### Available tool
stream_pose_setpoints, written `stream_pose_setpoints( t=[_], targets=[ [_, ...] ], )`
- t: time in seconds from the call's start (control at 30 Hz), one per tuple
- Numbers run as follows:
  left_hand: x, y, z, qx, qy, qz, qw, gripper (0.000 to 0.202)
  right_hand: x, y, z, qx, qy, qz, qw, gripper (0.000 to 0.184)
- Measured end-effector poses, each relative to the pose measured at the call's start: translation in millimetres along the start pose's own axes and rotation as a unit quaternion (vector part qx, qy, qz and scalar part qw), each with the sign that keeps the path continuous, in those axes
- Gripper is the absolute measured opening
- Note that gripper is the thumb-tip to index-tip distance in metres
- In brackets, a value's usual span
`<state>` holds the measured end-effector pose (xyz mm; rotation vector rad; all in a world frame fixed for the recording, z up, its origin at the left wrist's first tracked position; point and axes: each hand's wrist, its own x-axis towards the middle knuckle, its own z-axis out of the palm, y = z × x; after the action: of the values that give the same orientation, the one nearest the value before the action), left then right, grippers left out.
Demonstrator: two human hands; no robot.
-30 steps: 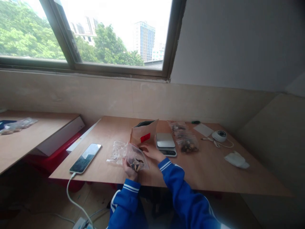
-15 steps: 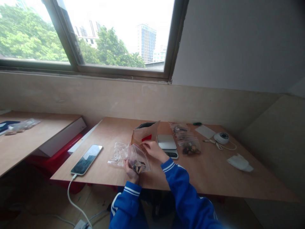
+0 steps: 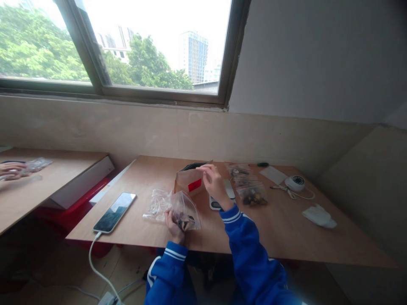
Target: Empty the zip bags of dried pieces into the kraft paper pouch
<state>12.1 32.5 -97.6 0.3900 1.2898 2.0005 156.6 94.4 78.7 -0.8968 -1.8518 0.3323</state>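
Observation:
My left hand [image 3: 174, 226] grips a clear zip bag [image 3: 188, 207] with dark and tan pieces at its bottom, near the front of the table. My right hand [image 3: 213, 182] is raised at the mouth of a brown paper bag [image 3: 182, 182] with a red label. Its fingertips are drawn together over the rim; whether a small piece is between them is too small to see. The paper bag stands upright, mouth open, behind the zip bag. Partly behind my right hand lies a white digital scale [image 3: 229, 186].
A crumpled clear bag [image 3: 155, 207] and a phone [image 3: 115, 213] on a cable lie to the left. To the right are several filled zip bags [image 3: 254, 195], a white dome camera [image 3: 295, 183] and a white crumpled tissue [image 3: 319, 216]. Another person's hand [image 3: 11, 169] is at the left table.
My right hand has gone up and slightly right, from beside the zip bag's opening to the paper bag's mouth. My left hand stays put. Another person's hands have appeared at far left.

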Motion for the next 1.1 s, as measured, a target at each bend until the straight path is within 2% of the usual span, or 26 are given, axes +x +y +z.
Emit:
stream_pose_setpoints(
  t=[0.1,0.2,0.37,0.5,0.67,0.9,1.1],
  targets=[
    [-0.6,1.3,2.3,-0.006,0.020,0.009,1.000,0.023,-29.7,-6.5,8.1,0.082,-0.091,0.037,0.992,0.030],
    [-0.9,1.3,3.9,-0.007,0.022,0.008,1.000,0.022,-54.1,-3.8,20.5,0.097,-0.202,0.095,0.970,0.028],
    [1.7,-3.9,1.8,0.000,0.006,0.007,1.000,0.024,-76.9,11.6,43.3,0.107,-0.285,0.137,0.943,0.020],
    [3.8,-7.0,-0.8,0.011,-0.014,0.024,1.000,0.026,-86.1,20.9,51.8,0.112,-0.316,0.150,0.930,0.027],
    [1.4,-2.8,-0.5,0.047,-0.022,0.050,0.997,0.025,-94.8,26.5,49.7,0.154,-0.370,0.140,0.905,0.029],
    [-2.4,2.5,3.4,0.045,-0.038,0.052,0.997,0.030,-104.4,31.3,49.2,0.177,-0.338,0.171,0.908,0.036],
    [-3.0,0.2,2.7,0.064,-0.059,0.060,0.994,0.031,-118.5,43.0,61.9,0.248,-0.340,0.260,0.869,0.035]
  ],
)
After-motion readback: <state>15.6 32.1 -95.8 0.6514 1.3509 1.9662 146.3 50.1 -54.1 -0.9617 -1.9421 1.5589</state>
